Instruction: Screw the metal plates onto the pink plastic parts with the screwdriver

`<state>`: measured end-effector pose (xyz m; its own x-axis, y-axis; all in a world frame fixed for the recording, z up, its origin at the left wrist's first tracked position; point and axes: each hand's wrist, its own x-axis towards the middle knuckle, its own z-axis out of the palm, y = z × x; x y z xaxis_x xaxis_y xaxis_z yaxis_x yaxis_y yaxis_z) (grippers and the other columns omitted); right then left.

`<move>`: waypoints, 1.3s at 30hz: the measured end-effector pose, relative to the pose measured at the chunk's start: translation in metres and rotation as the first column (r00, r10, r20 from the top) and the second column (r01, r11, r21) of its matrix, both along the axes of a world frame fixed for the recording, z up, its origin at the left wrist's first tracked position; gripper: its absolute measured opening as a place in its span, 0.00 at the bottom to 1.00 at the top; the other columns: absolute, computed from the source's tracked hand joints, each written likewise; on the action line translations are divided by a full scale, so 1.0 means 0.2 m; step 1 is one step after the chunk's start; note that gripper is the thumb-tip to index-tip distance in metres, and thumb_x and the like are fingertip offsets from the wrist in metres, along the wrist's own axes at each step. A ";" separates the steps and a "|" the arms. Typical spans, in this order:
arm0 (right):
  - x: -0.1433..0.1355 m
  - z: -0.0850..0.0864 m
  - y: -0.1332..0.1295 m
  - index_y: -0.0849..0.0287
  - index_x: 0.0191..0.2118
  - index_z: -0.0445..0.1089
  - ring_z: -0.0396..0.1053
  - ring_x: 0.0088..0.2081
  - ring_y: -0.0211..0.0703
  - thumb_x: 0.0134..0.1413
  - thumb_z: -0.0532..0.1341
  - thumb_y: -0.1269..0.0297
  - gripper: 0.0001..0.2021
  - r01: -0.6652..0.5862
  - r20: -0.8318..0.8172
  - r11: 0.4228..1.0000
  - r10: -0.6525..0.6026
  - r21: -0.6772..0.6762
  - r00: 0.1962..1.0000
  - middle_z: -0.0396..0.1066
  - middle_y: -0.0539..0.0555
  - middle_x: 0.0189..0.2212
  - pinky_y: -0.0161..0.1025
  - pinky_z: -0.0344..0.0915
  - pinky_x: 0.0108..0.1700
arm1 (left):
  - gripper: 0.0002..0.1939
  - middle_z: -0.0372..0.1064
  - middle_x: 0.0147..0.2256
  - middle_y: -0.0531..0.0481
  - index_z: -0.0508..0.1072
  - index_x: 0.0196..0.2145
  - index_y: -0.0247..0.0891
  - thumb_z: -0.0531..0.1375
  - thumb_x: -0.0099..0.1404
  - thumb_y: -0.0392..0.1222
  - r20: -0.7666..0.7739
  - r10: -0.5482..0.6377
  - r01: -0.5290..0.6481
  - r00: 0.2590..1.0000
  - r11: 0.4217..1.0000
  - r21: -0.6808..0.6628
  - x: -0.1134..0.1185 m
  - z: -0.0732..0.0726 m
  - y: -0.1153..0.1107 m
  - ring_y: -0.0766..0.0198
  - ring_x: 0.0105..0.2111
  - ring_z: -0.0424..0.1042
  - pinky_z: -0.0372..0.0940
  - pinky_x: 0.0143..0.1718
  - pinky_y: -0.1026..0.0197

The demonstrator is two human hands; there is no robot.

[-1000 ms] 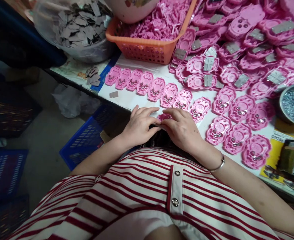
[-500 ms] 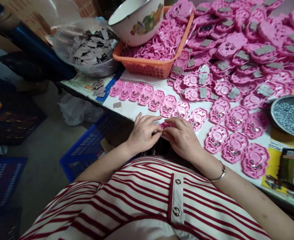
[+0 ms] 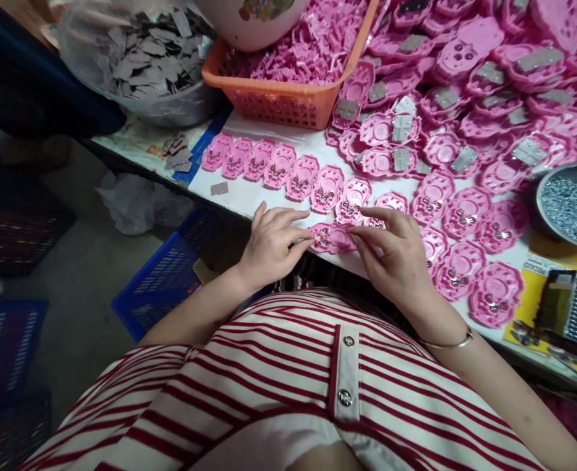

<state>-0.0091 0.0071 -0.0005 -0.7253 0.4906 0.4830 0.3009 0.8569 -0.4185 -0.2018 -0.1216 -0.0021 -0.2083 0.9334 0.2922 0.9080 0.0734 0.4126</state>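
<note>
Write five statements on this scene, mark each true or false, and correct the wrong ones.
1. A pink case lies between the fingertips of the left hand and those of the right hand. True.
2. The bracelet is on the left arm. False: it is on the right arm.
3. The orange basket holds small pink pieces. True.
4. The metal bowl stands at the left of the picture. False: it stands at the right.
5. The lone grey piece lies inside the basket. False: it lies on the white tabletop.
</note>
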 end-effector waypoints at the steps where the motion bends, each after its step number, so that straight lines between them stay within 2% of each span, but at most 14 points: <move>1: 0.01 0.00 0.00 0.55 0.43 0.76 0.70 0.50 0.52 0.60 0.60 0.65 0.08 0.014 -0.004 1.000 -0.014 0.000 1.000 0.72 0.60 0.50 0.53 0.67 0.50 | 0.08 0.75 0.51 0.49 0.80 0.35 0.46 0.61 0.68 0.45 -0.023 -0.005 0.005 1.000 1.000 -0.004 0.01 0.00 0.00 0.56 0.53 0.70 0.49 0.65 0.39; 7: 0.04 0.01 -0.01 0.53 0.42 0.77 0.71 0.49 0.53 0.61 0.60 0.63 0.08 0.056 -0.001 0.998 -0.056 0.000 0.998 0.73 0.59 0.50 0.55 0.68 0.49 | 0.13 0.72 0.55 0.47 0.80 0.37 0.46 0.61 0.67 0.54 -0.149 -0.074 0.072 0.986 0.997 -0.020 0.04 0.00 -0.02 0.48 0.57 0.67 0.42 0.67 0.32; 14: 0.04 -0.02 -0.01 0.56 0.42 0.76 0.70 0.48 0.51 0.61 0.60 0.64 0.08 0.033 -0.018 0.999 -0.033 0.006 0.999 0.73 0.60 0.48 0.52 0.67 0.48 | 0.12 0.71 0.57 0.47 0.80 0.38 0.46 0.57 0.71 0.50 -0.328 -0.078 0.094 0.942 0.995 0.036 0.05 -0.02 -0.04 0.50 0.56 0.67 0.43 0.66 0.30; 18: 0.04 -0.03 -0.02 0.55 0.41 0.76 0.69 0.48 0.49 0.62 0.60 0.63 0.08 0.032 -0.010 0.999 -0.032 -0.004 0.999 0.73 0.60 0.48 0.50 0.66 0.48 | 0.12 0.70 0.58 0.50 0.79 0.37 0.47 0.56 0.71 0.48 -0.368 -0.083 0.104 0.926 0.994 0.035 0.05 -0.03 -0.04 0.51 0.56 0.68 0.43 0.66 0.30; 22: 0.03 -0.04 -0.02 0.56 0.41 0.76 0.69 0.48 0.50 0.61 0.59 0.64 0.08 0.005 0.002 1.000 -0.005 -0.018 1.000 0.73 0.60 0.48 0.50 0.66 0.48 | 0.11 0.70 0.58 0.48 0.80 0.38 0.47 0.57 0.71 0.47 -0.327 -0.116 0.139 0.938 0.989 0.048 0.04 -0.04 -0.04 0.52 0.55 0.68 0.45 0.66 0.31; 30: -0.02 -0.05 -0.06 0.60 0.42 0.76 0.68 0.50 0.51 0.62 0.59 0.62 0.10 -0.072 0.060 0.997 0.072 -0.016 0.996 0.72 0.62 0.48 0.50 0.66 0.50 | 0.08 0.70 0.57 0.45 0.79 0.36 0.42 0.62 0.67 0.47 -0.091 -0.124 0.126 0.988 0.992 0.016 0.03 -0.07 0.00 0.51 0.56 0.67 0.47 0.66 0.34; 34: -0.06 -0.04 -0.09 0.61 0.41 0.77 0.68 0.50 0.53 0.62 0.59 0.60 0.12 -0.146 0.138 0.989 0.146 -0.009 0.980 0.72 0.63 0.49 0.50 0.67 0.51 | 0.06 0.70 0.57 0.45 0.79 0.37 0.42 0.63 0.66 0.44 -0.050 -0.127 0.127 0.991 0.992 0.005 0.03 -0.06 0.00 0.52 0.55 0.68 0.47 0.66 0.35; 39: -0.08 -0.04 -0.12 0.62 0.41 0.77 0.68 0.52 0.53 0.64 0.57 0.63 0.13 -0.182 0.224 0.983 0.170 0.034 0.960 0.72 0.63 0.51 0.51 0.66 0.53 | 0.04 0.70 0.56 0.45 0.79 0.36 0.42 0.64 0.65 0.42 -0.023 -0.129 0.130 0.991 0.991 0.020 0.02 -0.07 0.00 0.52 0.55 0.68 0.48 0.65 0.36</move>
<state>-0.0260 -0.0166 -0.0094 -0.8890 0.3234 0.3242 0.2226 0.9240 -0.3110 -0.1976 -0.1208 -0.0160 -0.0795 0.9455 0.3157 0.9181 -0.0539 0.3927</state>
